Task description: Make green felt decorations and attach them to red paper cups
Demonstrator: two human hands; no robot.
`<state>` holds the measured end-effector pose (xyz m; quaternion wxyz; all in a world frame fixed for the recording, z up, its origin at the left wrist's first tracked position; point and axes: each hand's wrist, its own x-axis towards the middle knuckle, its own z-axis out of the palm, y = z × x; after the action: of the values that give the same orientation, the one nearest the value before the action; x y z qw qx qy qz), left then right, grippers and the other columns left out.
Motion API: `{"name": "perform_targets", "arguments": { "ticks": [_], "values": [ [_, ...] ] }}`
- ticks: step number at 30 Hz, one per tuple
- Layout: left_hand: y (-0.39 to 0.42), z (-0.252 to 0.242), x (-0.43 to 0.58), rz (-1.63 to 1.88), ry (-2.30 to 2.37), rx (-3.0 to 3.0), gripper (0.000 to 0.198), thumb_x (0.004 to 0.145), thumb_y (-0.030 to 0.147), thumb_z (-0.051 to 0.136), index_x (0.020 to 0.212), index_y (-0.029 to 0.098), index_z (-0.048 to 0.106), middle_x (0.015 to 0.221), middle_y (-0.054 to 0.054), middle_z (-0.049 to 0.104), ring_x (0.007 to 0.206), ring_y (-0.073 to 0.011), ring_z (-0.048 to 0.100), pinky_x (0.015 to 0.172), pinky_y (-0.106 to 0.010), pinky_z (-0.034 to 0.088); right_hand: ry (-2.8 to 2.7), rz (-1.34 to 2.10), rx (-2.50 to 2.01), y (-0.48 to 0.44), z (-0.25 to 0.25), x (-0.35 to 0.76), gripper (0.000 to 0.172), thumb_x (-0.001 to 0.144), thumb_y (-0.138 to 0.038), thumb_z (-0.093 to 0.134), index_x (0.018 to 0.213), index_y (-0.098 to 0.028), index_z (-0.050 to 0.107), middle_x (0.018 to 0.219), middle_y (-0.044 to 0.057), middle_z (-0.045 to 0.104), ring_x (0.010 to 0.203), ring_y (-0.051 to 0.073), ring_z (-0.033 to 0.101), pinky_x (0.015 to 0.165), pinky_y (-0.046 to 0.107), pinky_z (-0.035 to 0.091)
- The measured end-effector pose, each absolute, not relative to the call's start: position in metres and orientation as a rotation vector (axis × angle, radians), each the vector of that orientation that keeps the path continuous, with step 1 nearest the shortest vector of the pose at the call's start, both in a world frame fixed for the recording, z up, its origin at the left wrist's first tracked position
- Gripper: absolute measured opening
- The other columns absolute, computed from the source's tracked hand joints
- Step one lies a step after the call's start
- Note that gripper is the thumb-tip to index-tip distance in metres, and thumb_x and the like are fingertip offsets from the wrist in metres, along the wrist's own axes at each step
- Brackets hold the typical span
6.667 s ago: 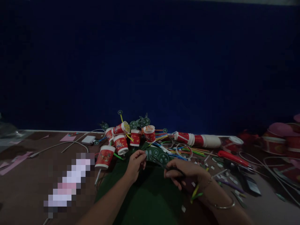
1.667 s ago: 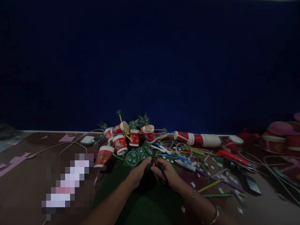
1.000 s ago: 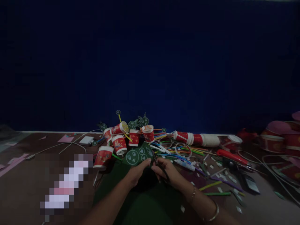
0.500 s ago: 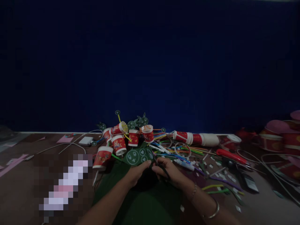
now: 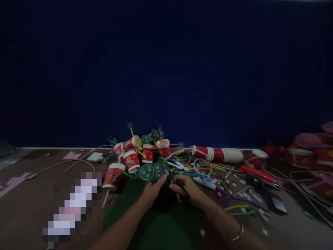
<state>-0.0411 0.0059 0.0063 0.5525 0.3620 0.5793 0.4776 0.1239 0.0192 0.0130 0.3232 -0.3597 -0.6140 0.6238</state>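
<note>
Paper sheet [image 5: 148,172], dark green with white-line faces, sits pinched by its near edge in the left hand [image 5: 153,191]; the right hand [image 5: 193,192], just apart, is curled around dark scissors [image 5: 179,184] at the sheet's right edge. I'd guess the paper is light, bendy and easy to tear, best gripped by the margin, away from the blades. Red cups [image 5: 113,177] crowd left of and behind the sheet, likely to snag it; coloured sticks [image 5: 219,168] and a pale marker [image 5: 205,183] clutter its right.
</note>
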Motion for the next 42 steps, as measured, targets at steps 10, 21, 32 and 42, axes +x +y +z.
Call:
{"name": "perform_targets", "arguments": {
  "ticks": [10, 21, 32, 42],
  "values": [
    [0.004, 0.014, -0.04, 1.149, 1.418, 0.923, 0.031, 0.06, 0.039, 0.073, 0.081, 0.016, 0.073, 0.09, -0.01, 0.073, 0.096, -0.0285, 0.063, 0.092, -0.039, 0.045, -1.624, 1.625, -0.919, 0.018, 0.012, 0.122, 0.035, 0.067, -0.046, 0.069, 0.071, -0.016, 0.051, 0.045, -0.007, 0.049, 0.036, 0.005, 0.04, 0.036, 0.016, 0.03],
    [0.005, 0.013, -0.041, 1.129, 1.288, 0.819, 0.033, 0.055, 0.04, 0.077, 0.075, 0.014, 0.072, 0.077, -0.01, 0.073, 0.086, -0.028, 0.065, 0.082, -0.039, 0.049, -1.63, 1.663, -1.002, 0.022, 0.006, 0.125, 0.036, 0.067, -0.047, 0.069, 0.079, -0.016, 0.055, 0.046, -0.007, 0.049, 0.036, 0.006, 0.042, 0.036, 0.017, 0.033],
    [0.007, 0.011, -0.042, 1.168, 1.152, 0.86, 0.034, 0.055, 0.036, 0.077, 0.08, 0.014, 0.07, 0.087, -0.008, 0.072, 0.089, -0.0268, 0.064, 0.087, -0.039, 0.046, -1.686, 1.649, -1.007, 0.022, 0.01, 0.129, 0.03, 0.069, -0.042, 0.069, 0.076, -0.015, 0.057, 0.047, -0.007, 0.049, 0.036, 0.005, 0.041, 0.035, 0.015, 0.032],
    [0.016, 0.0, -0.045, 1.327, 1.15, 0.783, 0.031, 0.055, 0.035, 0.076, 0.076, 0.013, 0.067, 0.073, -0.006, 0.07, 0.077, -0.0243, 0.065, 0.073, -0.034, 0.05, -1.702, 1.856, -0.857, 0.027, 0.014, 0.145, 0.032, 0.071, -0.045, 0.064, 0.08, -0.014, 0.058, 0.042, -0.006, 0.05, 0.034, 0.007, 0.041, 0.036, 0.016, 0.03]
  ]
}}
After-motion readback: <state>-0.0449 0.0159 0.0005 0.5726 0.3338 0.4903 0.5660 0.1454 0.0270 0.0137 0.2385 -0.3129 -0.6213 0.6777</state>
